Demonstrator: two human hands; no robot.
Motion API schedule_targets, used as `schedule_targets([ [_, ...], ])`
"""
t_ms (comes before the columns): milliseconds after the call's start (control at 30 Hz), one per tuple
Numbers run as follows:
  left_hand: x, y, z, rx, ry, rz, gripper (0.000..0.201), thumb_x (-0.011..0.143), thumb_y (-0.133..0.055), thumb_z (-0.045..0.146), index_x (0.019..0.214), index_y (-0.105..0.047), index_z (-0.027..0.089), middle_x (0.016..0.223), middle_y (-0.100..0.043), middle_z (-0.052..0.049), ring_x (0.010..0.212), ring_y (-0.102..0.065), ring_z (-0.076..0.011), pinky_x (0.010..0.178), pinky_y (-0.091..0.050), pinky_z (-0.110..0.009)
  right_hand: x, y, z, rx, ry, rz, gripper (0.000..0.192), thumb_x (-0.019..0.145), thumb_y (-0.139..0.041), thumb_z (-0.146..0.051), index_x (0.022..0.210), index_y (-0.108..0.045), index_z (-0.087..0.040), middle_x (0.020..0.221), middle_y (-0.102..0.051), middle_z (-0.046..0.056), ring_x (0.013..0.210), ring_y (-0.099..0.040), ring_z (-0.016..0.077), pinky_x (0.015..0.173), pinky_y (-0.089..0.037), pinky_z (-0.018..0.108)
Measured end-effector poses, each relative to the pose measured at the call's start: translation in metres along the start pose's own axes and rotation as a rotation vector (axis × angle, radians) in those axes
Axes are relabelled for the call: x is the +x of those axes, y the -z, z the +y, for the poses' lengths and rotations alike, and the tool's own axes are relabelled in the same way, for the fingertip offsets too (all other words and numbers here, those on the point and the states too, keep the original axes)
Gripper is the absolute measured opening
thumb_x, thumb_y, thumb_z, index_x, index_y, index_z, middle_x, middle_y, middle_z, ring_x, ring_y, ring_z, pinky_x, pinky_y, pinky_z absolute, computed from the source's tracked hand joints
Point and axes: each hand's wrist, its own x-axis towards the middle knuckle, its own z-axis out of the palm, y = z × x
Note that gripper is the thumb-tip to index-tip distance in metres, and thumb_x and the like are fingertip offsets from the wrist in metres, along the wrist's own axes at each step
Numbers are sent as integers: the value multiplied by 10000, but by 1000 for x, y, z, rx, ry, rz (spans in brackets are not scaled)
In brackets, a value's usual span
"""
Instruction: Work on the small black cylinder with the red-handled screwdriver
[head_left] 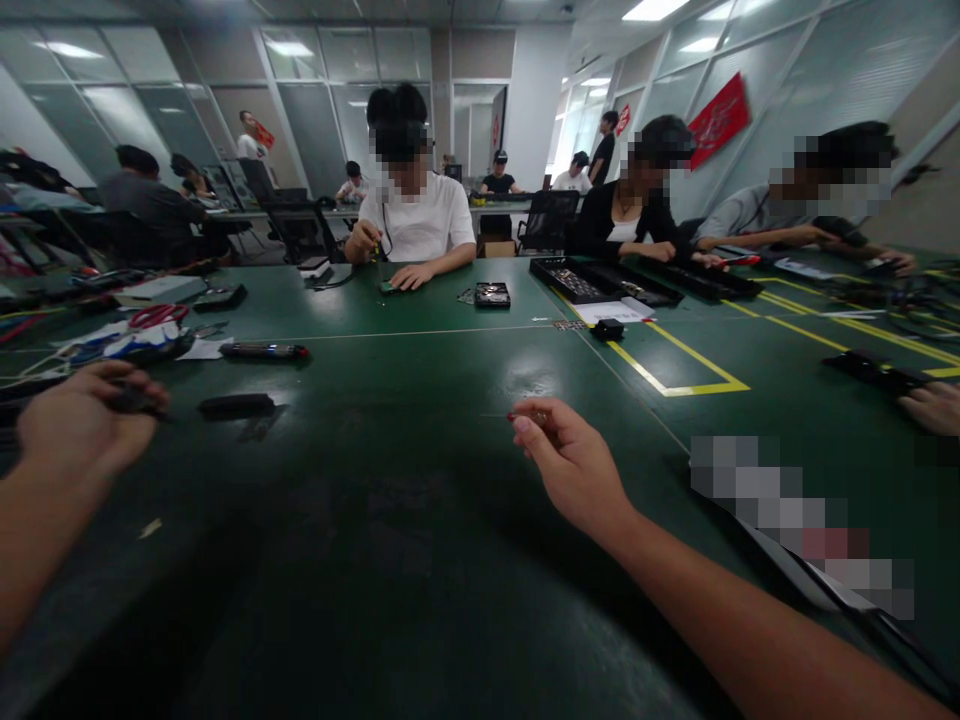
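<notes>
Two loaded hands, well apart above the tabletop (375, 440).
Right hand (574, 460), centre frame: fingers clamped on a thin-shafted tool (512, 416); pinching near its red end should steady the shaft. Left hand (79, 425), left edge: fingers curled round a blurred dark piece (139, 399), best gripped gently.

Surface (360, 540) green, glossy, marked in yellow tape (701, 390). On it: black bar (238, 404), dark cylinder (264, 351) just beyond; pale scrap (150, 528) nearer. Farther right: small black block (607, 329) beside paper (634, 312), black tray (564, 293).
</notes>
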Motion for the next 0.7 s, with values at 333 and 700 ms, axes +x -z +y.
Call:
schedule_targets([
  [333, -139, -91, -80, -172, 371, -826, 264, 654, -535, 97, 911, -587, 133, 847, -560, -50, 776, -549, -173, 726, -465, -293, 2, 3, -4, 26, -23, 79, 257, 960, -590, -391, 1148, -644, -225, 846, -698, 26, 746, -663, 188, 713, -531, 354],
  [700, -177, -106, -144, 56, 161, -1036, 297, 673, -616, 94, 942, -539, 193, 881, -541, -7, 839, -527, -162, 829, -403, -305, 0, 5, -12, 68, 62, 242, 208, 968, -591, -436, 978, -661, -240, 756, -628, -1, 683, -595, 165, 632, -484, 310],
])
